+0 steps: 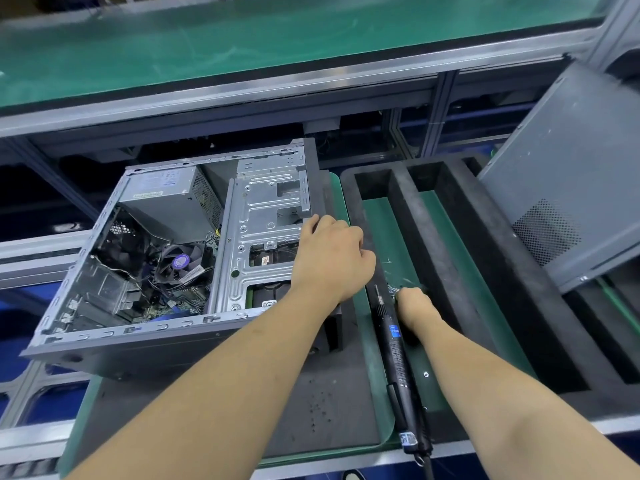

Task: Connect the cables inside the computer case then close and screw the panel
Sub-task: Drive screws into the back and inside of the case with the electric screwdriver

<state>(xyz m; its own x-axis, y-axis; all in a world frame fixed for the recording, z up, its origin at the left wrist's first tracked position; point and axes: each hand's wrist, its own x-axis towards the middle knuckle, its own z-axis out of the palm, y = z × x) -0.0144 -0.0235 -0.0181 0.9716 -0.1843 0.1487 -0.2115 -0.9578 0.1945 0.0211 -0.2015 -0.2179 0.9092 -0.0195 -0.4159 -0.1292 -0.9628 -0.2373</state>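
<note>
Currently the computer case point(166, 258) lies on its side on the work mat, open face up, tilted away toward the left. Its side panel point(568, 181) leans upright at far right, well apart from the case, so the panel is not yet fitted.

Left hand point(332, 258): curled over the case's right-hand edge beside the metal drive cage point(263, 237), fingers bent and gripping the edge. Right hand point(414, 306): down on the green mat point(381, 216) just right of the electric screwdriver point(398, 358), fingers closed around something small; what it holds cannot be told (possibly screws, judged only from the task).

Step in hand, as a judgement: steadying the case while gathering fasteners or the tool. To do it well, keep the left grip firm so the case does not slide, and check the loose cables point(173, 278) near the fan point(181, 263) are seated and tucked below the frame line before the panel is brought over. Any wire standing proud would likely be pinched.

Relative position: case touching the left hand; screwdriver just beside the right hand; panel beyond the foam tray point(450, 244), out of immediate reach.
</note>
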